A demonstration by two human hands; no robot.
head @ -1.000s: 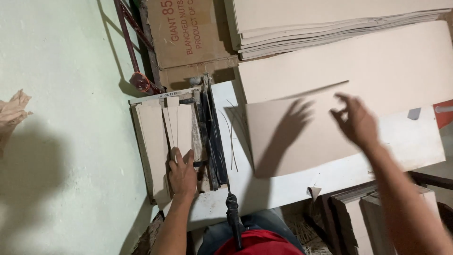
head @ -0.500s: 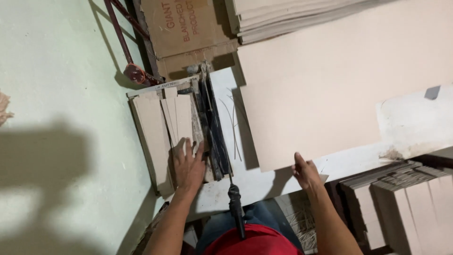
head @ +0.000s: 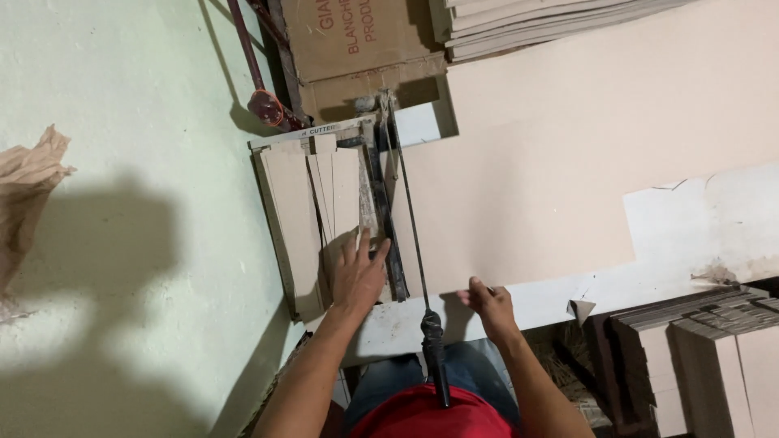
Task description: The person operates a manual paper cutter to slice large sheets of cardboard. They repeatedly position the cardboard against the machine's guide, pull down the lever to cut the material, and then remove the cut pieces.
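Observation:
My left hand [head: 358, 276] lies flat, fingers spread, on cut beige card strips [head: 329, 195] on the left bed of a paper cutter [head: 284, 227]. My right hand [head: 484, 304] pinches the near edge of a large beige card sheet [head: 527, 178], which lies across the white table [head: 706, 227] with its left edge at the cutter's blade. The cutter's long blade arm [head: 406, 211] is raised a little over that edge, and its black handle [head: 434, 353] points toward me.
A brown cardboard box [head: 365, 40] stands behind the cutter, next to a stack of card sheets [head: 552, 20]. Red metal bars [head: 260, 73] lean on the pale green wall [head: 122, 203]. Crumpled brown paper [head: 28, 186] sits at left. Stacked card pieces [head: 698, 357] fill the lower right.
My right hand came down from above the sheet, took its near edge and slid the sheet left to the blade. My left hand stayed on the strips.

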